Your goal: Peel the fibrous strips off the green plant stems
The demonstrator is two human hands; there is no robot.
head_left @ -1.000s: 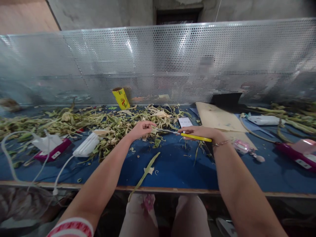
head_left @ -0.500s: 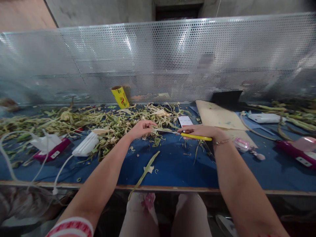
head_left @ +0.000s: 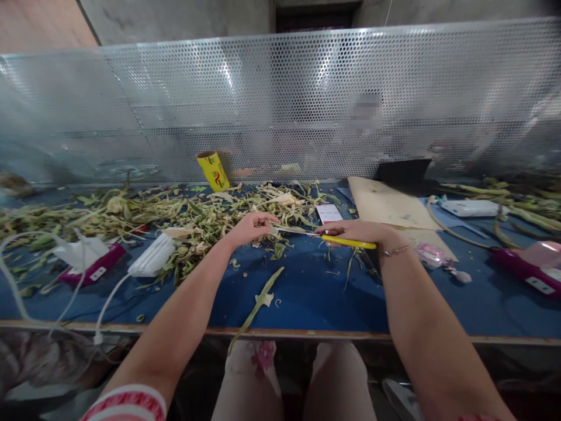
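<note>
My right hand grips a pair of yellow-handled scissors, palm down. Their thin metal blades point left, toward my left hand. That hand is closed in a pinch close to the blade tip; whatever lies between its fingers is too small to make out. Behind and left of it spreads a heap of wilted green and pale plant trimmings. A phone with a lit screen lies just beyond my right hand. One long green stalk hangs over the table's front edge.
Left on the blue table are a white corded block and a purple power strip. A yellow tube stands by the perforated metal screen. Brown paper, a pink trinket and another purple strip lie right.
Both hands and the scissors stay almost where they were. The view has shifted very slightly, and the phone screen shows different content.
</note>
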